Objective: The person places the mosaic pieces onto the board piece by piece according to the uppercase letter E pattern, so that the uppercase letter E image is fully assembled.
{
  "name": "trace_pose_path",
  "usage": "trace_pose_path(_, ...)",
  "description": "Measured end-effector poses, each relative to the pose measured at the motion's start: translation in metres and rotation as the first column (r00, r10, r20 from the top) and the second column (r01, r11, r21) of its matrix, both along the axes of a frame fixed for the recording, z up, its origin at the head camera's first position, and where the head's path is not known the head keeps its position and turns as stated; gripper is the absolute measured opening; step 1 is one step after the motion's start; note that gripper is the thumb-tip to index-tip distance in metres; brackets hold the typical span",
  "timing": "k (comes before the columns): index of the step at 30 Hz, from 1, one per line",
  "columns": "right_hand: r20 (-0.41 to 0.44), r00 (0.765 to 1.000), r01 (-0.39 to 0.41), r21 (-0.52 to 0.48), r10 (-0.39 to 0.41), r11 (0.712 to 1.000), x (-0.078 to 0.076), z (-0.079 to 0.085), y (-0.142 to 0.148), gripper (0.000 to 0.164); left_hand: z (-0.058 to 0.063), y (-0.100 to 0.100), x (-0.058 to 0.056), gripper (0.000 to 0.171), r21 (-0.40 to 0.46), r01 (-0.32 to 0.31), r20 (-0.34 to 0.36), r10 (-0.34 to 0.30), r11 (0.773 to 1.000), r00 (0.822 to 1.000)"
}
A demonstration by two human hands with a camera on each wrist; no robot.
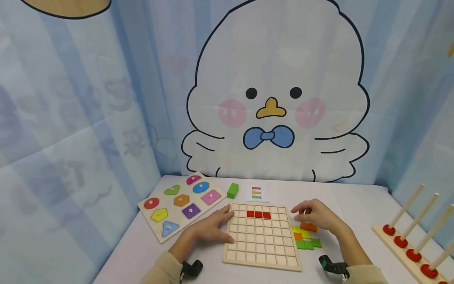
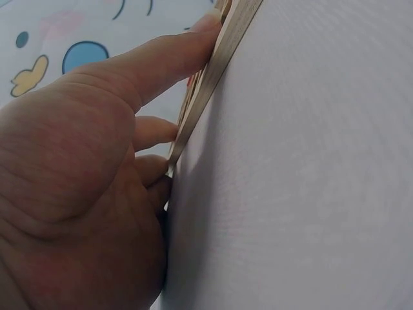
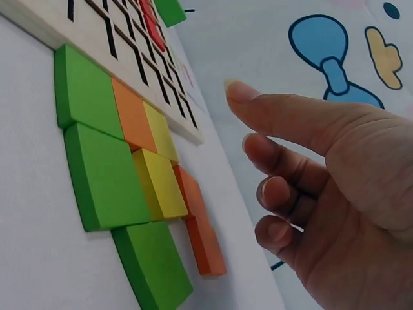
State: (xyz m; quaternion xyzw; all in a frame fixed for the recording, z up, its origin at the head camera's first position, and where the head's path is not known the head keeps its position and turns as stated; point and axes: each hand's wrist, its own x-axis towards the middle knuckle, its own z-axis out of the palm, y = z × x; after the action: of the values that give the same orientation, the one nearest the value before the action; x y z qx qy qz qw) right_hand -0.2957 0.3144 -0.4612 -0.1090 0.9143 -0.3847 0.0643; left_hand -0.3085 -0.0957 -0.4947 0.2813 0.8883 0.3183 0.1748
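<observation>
The left forearm [image 1: 182, 241] is angled toward the far right corner of the table [image 1: 358, 213], and the left hand [image 1: 211, 227] is held low, its fingers loosely extended, its thumb stretched toward the right edge and spread well apart from them. The right forearm [image 1: 354, 249] is slanted toward the far left corner, while the right hand [image 1: 315, 213] is raised, its fingers gently bent toward the left edge, thumb tip and fingertips kept just apart.
</observation>
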Motion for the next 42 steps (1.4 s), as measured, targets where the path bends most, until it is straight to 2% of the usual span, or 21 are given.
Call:
trace_pose_path(7,0.071,0.997,-0.04,0.031,0.038,0.999,0.001,-0.006,0.006,0.018,-0.002,0.0,0.001,0.095,0.017,-0.008,0.013,0.007,1.0,1.0)
trace_pose_path(15,0.072,0.992,-0.108,0.016,0.107,0.994,0.001,-0.011,0.008,0.014,-0.003,-0.001,0.002,0.095,0.021,-0.006,0.022,0.005,1.0,1.0)
trace_pose_path(23,0.081,0.992,-0.103,0.027,0.1,0.994,0.003,-0.011,0.006,0.014,-0.002,-0.001,0.001,0.095,0.025,-0.001,0.015,0.001,1.0,1.0)
trace_pose_path(33,0.097,0.994,-0.049,0.075,0.042,0.996,0.003,-0.009,0.001,0.015,-0.002,-0.001,0.0,0.095,0.032,0.0,0.012,-0.001,0.999,1.0)
trace_pose_path(42,0.089,0.993,-0.087,0.067,0.081,0.994,0.003,-0.01,0.0,0.016,-0.002,-0.002,-0.001,0.096,0.028,0.005,0.003,-0.005,1.0,1.0)
